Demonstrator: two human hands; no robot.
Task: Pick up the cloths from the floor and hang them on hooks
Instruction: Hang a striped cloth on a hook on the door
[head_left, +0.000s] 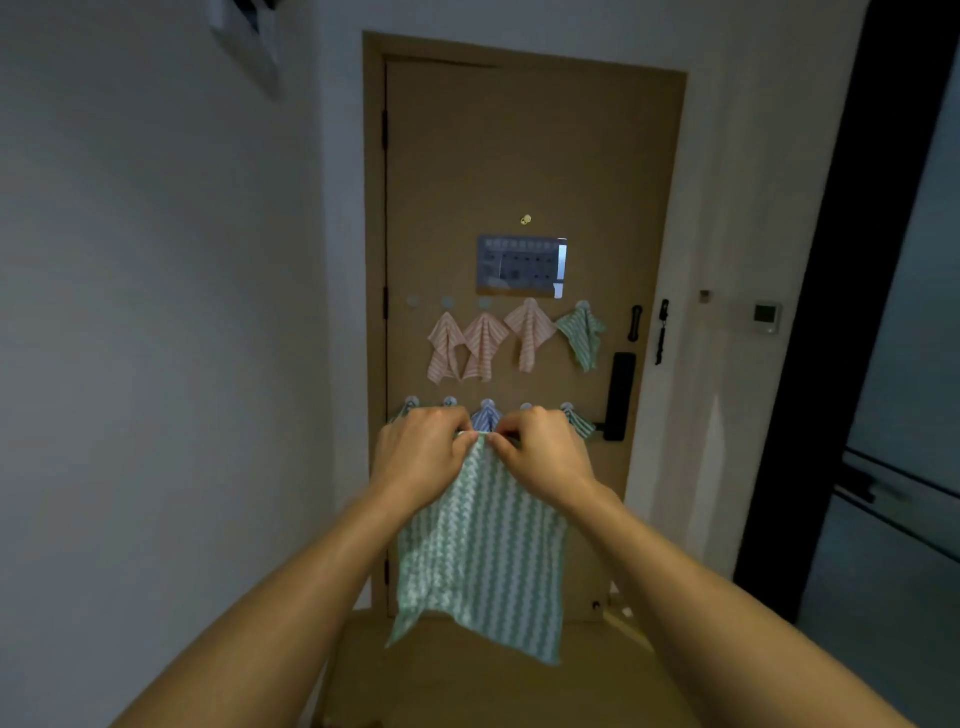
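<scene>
While both arms reach forward, left hand (422, 453) and right hand (540, 453) pinch green cloth's (483, 551) top edge near the door (519, 156).

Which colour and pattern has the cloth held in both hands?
Green and white wavy-striped cloth, head view.

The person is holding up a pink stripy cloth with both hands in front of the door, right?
Not quite. The cloth is green and white striped, not pink. The head view shows both the left hand and the right hand pinching its top edge in front of the door. The pink cloths already hang on the door.
</scene>
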